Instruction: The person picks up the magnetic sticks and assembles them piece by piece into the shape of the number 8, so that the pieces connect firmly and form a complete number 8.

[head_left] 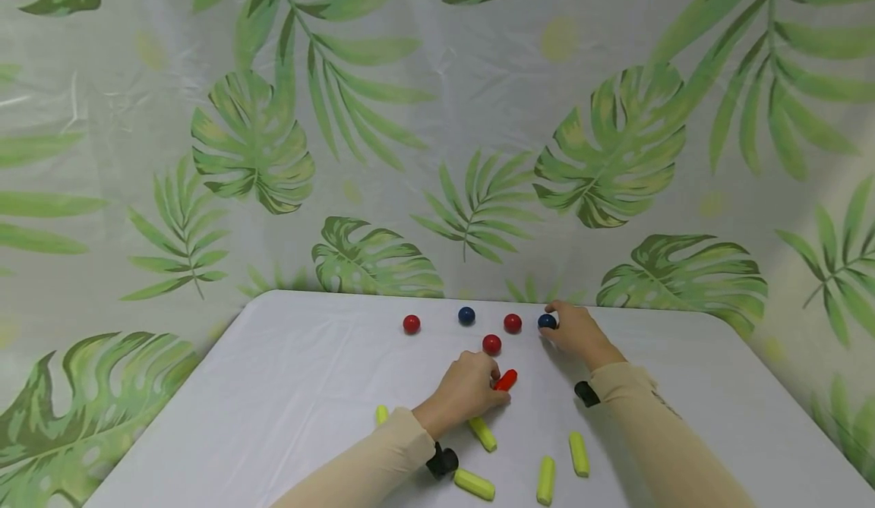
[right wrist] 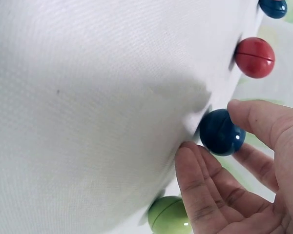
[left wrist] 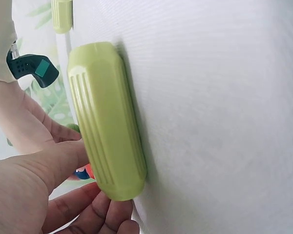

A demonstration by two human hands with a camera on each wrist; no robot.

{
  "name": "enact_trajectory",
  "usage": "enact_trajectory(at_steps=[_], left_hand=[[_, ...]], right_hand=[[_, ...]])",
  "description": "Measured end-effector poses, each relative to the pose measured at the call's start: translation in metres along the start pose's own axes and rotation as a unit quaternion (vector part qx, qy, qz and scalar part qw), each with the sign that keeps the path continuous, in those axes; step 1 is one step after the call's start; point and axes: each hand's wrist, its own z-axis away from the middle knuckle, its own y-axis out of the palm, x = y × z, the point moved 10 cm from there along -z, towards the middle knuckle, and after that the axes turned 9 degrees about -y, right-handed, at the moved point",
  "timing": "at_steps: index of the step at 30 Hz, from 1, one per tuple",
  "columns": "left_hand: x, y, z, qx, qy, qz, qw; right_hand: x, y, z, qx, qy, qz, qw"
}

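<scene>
Red stick (head_left: 506, 380) sat pinched between the thumb and fingers of the left hand (head_left: 468, 386), one end jutting clear of the fingertips; the left wrist view showed only a sliver of it. Beyond the red stick and to its right, a blue ball (head_left: 547, 322) lay between the thumb and bent fingers of the right hand (head_left: 577, 335), though how firmly they gripped it I could not tell. Just past the red stick, slightly left, was a near red ball (head_left: 491, 344); farther beyond it stood a middle red ball (head_left: 513, 323), with a second blue ball (head_left: 466, 316) and an outer red ball (head_left: 412, 324) off to its left. Yellow-green sticks (head_left: 579, 454) lay nearer the person than the red stick, three to its left and two to its right.
</scene>
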Motion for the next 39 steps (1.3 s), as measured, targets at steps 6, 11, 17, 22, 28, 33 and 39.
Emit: enact_trajectory(at_steps=[6, 11, 17, 22, 28, 33, 39], left_hand=[[0.001, 0.000, 0.000, 0.000, -0.002, -0.001, 1.0000], [0.000, -0.001, -0.002, -0.003, -0.001, -0.002, 1.0000], [-0.001, -0.002, -0.002, -0.002, 0.005, -0.001, 1.0000], [0.000, 0.000, -0.004, 0.007, 0.007, 0.008, 0.9999], [-0.002, -0.001, -0.004, 0.014, 0.005, 0.009, 0.9998], [-0.005, -0.004, -0.004, 0.030, 0.003, 0.003, 0.9995], [-0.006, -0.014, -0.009, 0.029, 0.012, -0.036, 0.9989]], right_hand=[[-0.003, 0.002, -0.002, 0.001, 0.002, 0.001, 1.0000], [-0.003, 0.002, -0.005, -0.004, 0.001, 0.004, 1.0000], [-0.002, 0.003, -0.007, -0.011, -0.007, 0.012, 0.9998], [0.002, 0.002, -0.005, -0.018, -0.017, 0.019, 0.9995], [0.002, 0.001, -0.005, -0.024, -0.023, 0.024, 0.9992], [-0.001, 0.003, -0.004, -0.022, -0.024, 0.026, 0.9991], [-0.004, 0.003, -0.003, -0.017, -0.021, 0.015, 0.9995]])
